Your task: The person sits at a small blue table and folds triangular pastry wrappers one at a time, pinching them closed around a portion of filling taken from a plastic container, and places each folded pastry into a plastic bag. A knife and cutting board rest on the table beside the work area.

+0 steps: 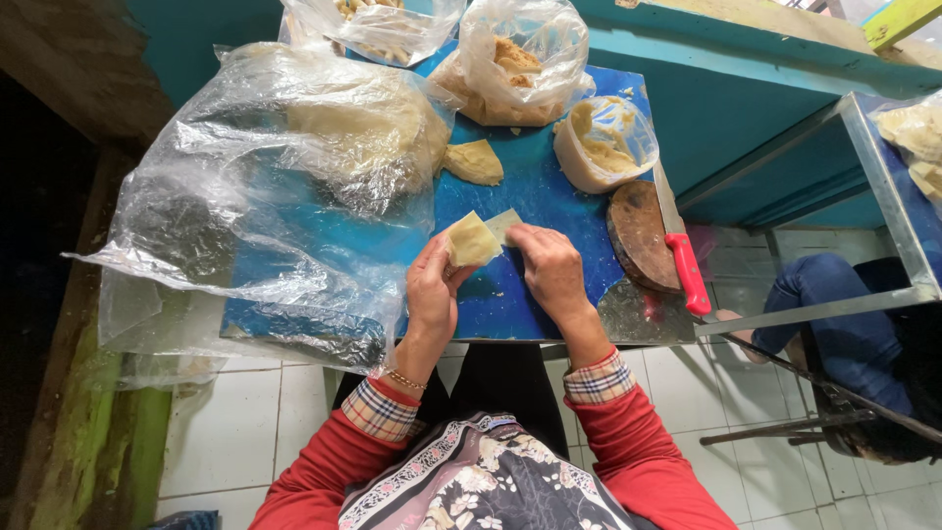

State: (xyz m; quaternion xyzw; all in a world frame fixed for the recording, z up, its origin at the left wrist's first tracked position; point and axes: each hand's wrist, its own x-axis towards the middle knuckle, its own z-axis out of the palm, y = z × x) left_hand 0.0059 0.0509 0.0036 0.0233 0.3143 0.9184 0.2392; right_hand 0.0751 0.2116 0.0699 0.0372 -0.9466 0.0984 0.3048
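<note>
From my seat, both hands meet at the middle of the frame over the blue counter (549, 226); my left hand (432, 290) is curled nearly shut, thumb and fingertips pinching a pale yellow wrapper (473, 240) that sits tilted up off the surface; my right hand (551, 265) lies palm down, its fingers bent and pressing the edge of a second thin square sheet (506, 222), which lies flat just beside the first and touches it. Whether anything is tucked inside the pinched piece I cannot tell.

I judge the step in hand to be folding or parting these thin sheets; doing it well calls for a light pinch at the corner only, the flat sheet held still under the right fingertips, and a slow peel so the thin dough does not tear or stretch.

Just above the hands, a loose lump of dough (474, 162) rests on the counter; to its right a small clear bag of pale filling (603, 142) stands open; beyond, at the top centre, a knotted bag of crumbly brown stuff (510, 69). A large crumpled plastic sheet (265, 196) covers the left half of the counter, with a pale mass under it. At the right edge of the counter sits a round wooden board (640, 236), with a red-handled knife (687, 270) lying across it. At the far right, another person's leg in blue trousers (834, 314) shows beneath a metal frame.
</note>
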